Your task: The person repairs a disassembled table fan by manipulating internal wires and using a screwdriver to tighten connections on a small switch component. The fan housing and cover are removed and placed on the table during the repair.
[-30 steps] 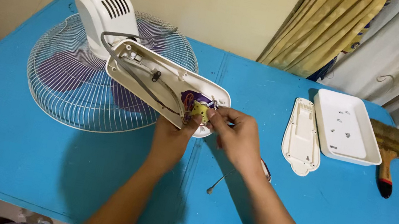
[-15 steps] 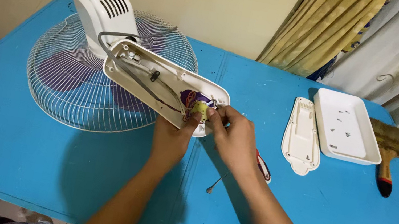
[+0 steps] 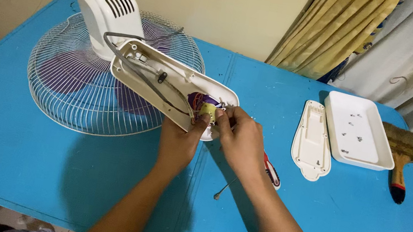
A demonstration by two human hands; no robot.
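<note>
A white fan (image 3: 107,10) lies face down on its wire grille (image 3: 71,88) on the blue table (image 3: 1,137). Its opened white housing (image 3: 168,79) shows grey cable and coloured wires. At the housing's near end sits a small yellow part (image 3: 208,110) among purple wires. My left hand (image 3: 180,139) holds the housing's end from below, thumb by the yellow part. My right hand (image 3: 240,140) pinches at the yellow part from the right.
A red-handled screwdriver (image 3: 271,171) lies under my right wrist. The housing's white cover (image 3: 313,139) lies to the right, beside a white tray (image 3: 372,160) with several screws. A paintbrush (image 3: 400,159) rests at the far right. Curtains hang behind.
Both hands stay at the housing's end with only small finger shifts. The view has tilted slightly; nothing else has moved.
</note>
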